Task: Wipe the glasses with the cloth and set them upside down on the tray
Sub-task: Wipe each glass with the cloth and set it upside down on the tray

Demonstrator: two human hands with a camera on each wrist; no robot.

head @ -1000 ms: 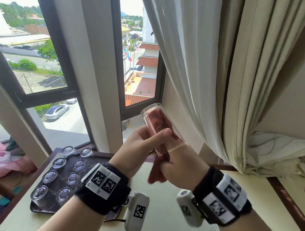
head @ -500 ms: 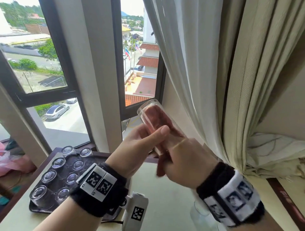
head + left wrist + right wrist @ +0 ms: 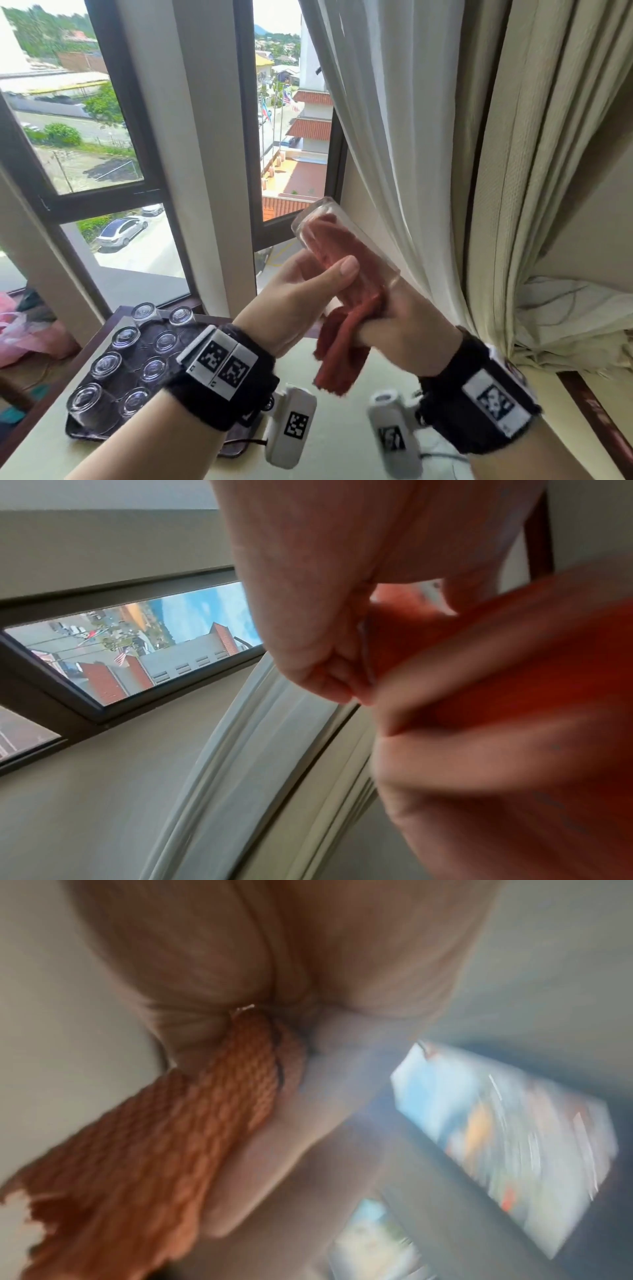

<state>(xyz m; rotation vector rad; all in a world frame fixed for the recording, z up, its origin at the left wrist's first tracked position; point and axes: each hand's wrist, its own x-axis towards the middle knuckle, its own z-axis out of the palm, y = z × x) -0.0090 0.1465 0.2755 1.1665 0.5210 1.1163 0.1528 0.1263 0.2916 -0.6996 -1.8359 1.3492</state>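
One glass (image 3: pixel 346 255), above the tray (image 3: pixel 85 431), now tilts higher; left hand (image 3: pixel 301 301) grips it, right hand (image 3: pixel 407 335) clutches the cloth (image 3: pixel 339 356) stuffed inside. Wiping continues, so placement waits.

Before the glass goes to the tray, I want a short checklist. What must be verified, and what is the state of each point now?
1. Left hand has a firm grip on the glass: ok, thumb and fingers wrap it.
2. Cloth is out of the glass: not ok, the right hand holds it and part is stuffed inside.
3. Inside wiped fully: cannot tell, the cloth hides the wall.
4. Glass turned mouth down: not ok, it is tilted with its base up toward the window.
5. Free place on the tray: cannot tell, the left wrist covers the near right part.
6. Glasses on the tray stand upside down: ok.
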